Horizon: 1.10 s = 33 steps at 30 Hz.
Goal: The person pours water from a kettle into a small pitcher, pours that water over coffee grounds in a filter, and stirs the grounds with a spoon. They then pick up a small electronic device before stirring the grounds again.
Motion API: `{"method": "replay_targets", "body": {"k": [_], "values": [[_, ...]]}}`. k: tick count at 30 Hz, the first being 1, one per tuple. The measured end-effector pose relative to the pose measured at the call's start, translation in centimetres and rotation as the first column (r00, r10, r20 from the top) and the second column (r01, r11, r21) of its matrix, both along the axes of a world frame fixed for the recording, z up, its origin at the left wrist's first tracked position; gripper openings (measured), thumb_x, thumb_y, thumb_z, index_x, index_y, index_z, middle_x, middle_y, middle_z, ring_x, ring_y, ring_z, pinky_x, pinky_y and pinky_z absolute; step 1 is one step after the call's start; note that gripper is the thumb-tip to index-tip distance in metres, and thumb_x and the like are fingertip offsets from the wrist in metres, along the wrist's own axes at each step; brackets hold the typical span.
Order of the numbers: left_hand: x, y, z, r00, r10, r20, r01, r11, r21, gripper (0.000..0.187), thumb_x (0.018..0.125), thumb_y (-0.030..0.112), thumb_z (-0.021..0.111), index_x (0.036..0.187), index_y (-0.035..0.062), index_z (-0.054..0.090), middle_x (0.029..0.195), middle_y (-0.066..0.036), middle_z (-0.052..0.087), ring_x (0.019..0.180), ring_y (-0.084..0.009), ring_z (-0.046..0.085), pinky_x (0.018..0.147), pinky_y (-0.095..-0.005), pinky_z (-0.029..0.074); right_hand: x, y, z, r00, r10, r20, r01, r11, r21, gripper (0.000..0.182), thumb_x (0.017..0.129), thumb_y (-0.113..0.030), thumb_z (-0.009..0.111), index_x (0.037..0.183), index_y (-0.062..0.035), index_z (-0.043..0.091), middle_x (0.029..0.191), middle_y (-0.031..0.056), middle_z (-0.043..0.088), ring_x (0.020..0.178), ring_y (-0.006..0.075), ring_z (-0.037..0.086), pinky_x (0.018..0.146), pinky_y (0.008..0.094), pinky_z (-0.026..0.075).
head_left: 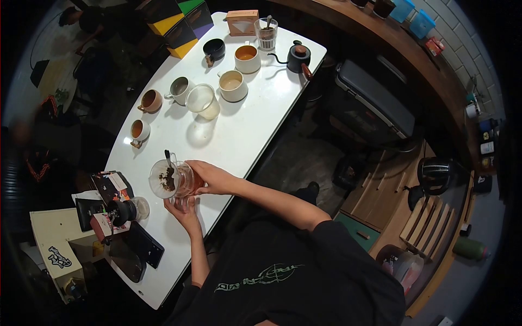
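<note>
A coffee dripper holds a paper filter with dark grounds, and a dark-handled spoon stands in it. It sits on a glass coffee server with reddish-brown liquid inside. My right hand is wrapped round the server's side. My left hand is at its lower part, fingers curled against the glass; their exact grip is partly hidden. Beyond them on the white table stand an empty-looking clear glass vessel and several cups, among them a cream cup and a small white cup.
A black gooseneck kettle stands by the table's far right edge. A hand grinder, a phone and packets crowd the left end. At the back are an orange box and a glass with a spoon.
</note>
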<state>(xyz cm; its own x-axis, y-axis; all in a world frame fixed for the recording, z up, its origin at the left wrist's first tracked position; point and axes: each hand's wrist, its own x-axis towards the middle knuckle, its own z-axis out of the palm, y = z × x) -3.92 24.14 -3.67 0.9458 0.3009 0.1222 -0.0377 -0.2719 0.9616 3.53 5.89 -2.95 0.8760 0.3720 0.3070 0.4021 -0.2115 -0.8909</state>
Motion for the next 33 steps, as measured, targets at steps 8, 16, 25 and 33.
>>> {"method": "replay_targets", "body": {"k": [8, 16, 25, 33], "values": [[0.0, 0.3, -0.5, 0.999, -0.039, -0.007, 0.039, 0.999, -0.036, 0.088, 0.088, 0.019, 0.078, 0.154, 0.0068, 0.02, 0.153, -0.013, 0.028, 0.134, -0.0317, 0.043, 0.107, -0.0403, 0.043, -0.3, -0.5, 0.5, 0.999, 0.022, -0.028, -0.021, 0.999, 0.03, 0.092, 0.068, -0.009, 0.085, 0.144, 0.004, 0.034, 0.141, 0.0265, 0.045, 0.132, 0.042, 0.044, 0.112, 0.0429, 0.04], [0.5, -3.0, 1.1, 0.987, -0.158, 0.028, 0.161, 0.975, -0.155, 0.084, 0.087, 0.016, 0.079, 0.152, 0.0077, 0.026, 0.151, -0.007, 0.024, 0.134, -0.0306, 0.042, 0.108, -0.0413, 0.045, -0.8, -4.2, 2.0, 0.988, 0.028, -0.154, -0.025, 0.999, 0.02, 0.091, 0.074, -0.007, 0.083, 0.148, 0.0011, 0.031, 0.14, 0.0253, 0.045, 0.126, 0.0391, 0.051, 0.105, 0.0416, 0.045], [2.5, -7.3, 1.7, 0.956, -0.295, -0.007, 0.287, 0.936, -0.203, 0.084, 0.083, -0.001, 0.077, 0.151, 0.0065, 0.028, 0.15, -0.005, 0.024, 0.133, -0.0273, 0.042, 0.111, -0.0401, 0.044, -1.5, -8.5, 1.6, 0.987, -0.157, -0.042, 0.157, 0.988, -0.009, 0.09, 0.071, -0.008, 0.084, 0.146, 0.0024, 0.034, 0.138, 0.0246, 0.047, 0.128, 0.0408, 0.048, 0.108, 0.0415, 0.042], [4.8, -10.7, 2.0, 0.911, -0.412, -0.027, 0.4, 0.896, -0.194, 0.088, 0.082, 0.005, 0.081, 0.151, 0.005, 0.027, 0.151, -0.006, 0.022, 0.134, -0.0279, 0.042, 0.112, -0.0404, 0.044, -1.5, -12.0, 1.2, 0.959, -0.285, -0.008, 0.285, 0.958, -0.023, 0.088, 0.075, -0.012, 0.083, 0.147, 0.0022, 0.034, 0.141, 0.0255, 0.045, 0.132, 0.0412, 0.045, 0.112, 0.0416, 0.037]]}}
